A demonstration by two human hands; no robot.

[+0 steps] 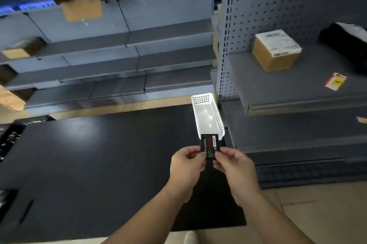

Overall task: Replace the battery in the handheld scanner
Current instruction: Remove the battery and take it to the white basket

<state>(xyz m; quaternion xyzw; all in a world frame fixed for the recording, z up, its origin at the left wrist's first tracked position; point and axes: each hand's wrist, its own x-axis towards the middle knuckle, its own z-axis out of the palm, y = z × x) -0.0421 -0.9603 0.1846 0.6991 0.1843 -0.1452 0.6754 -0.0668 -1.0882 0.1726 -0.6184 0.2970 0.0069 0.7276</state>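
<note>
You hold the black battery [210, 146] upright between your two hands, left hand [186, 166] pinching its left edge and right hand [232, 166] its right, above the dark worktop [99, 164], just before the white basket [208, 114].

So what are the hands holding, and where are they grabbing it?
A small black battery, pinched at its lower end: left hand on its left edge, right hand on its right.
</note>
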